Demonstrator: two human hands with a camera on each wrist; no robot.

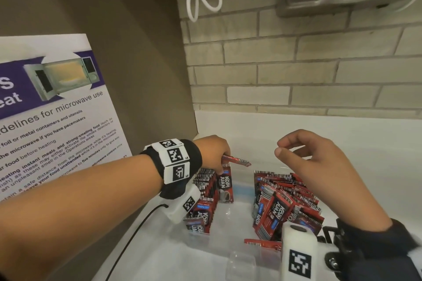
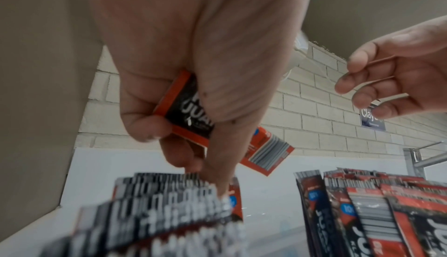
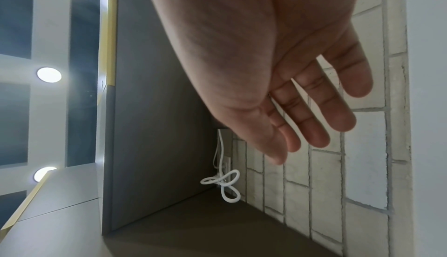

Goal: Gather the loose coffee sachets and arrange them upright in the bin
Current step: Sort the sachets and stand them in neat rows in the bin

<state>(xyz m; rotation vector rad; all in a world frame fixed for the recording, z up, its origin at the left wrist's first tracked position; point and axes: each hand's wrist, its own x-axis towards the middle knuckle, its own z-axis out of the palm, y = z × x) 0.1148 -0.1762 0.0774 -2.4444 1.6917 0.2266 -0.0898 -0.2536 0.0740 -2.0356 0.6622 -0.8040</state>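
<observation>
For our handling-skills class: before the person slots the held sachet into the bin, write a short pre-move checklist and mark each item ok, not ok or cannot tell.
1. Left hand has a firm hold on the held sachet: ok, thumb and fingers pinch it.
2. Right hand is free to help: ok, open and holding nothing.
3. Left row of sachets stands upright: ok.
4. Right pile of sachets stands upright: not ok, several lean or lie askew.
5. There is a gap in the clear bin for the sachet: ok, bare floor shows between the two groups.
6. No loose sachets remain outside the bin: cannot tell.
</observation>
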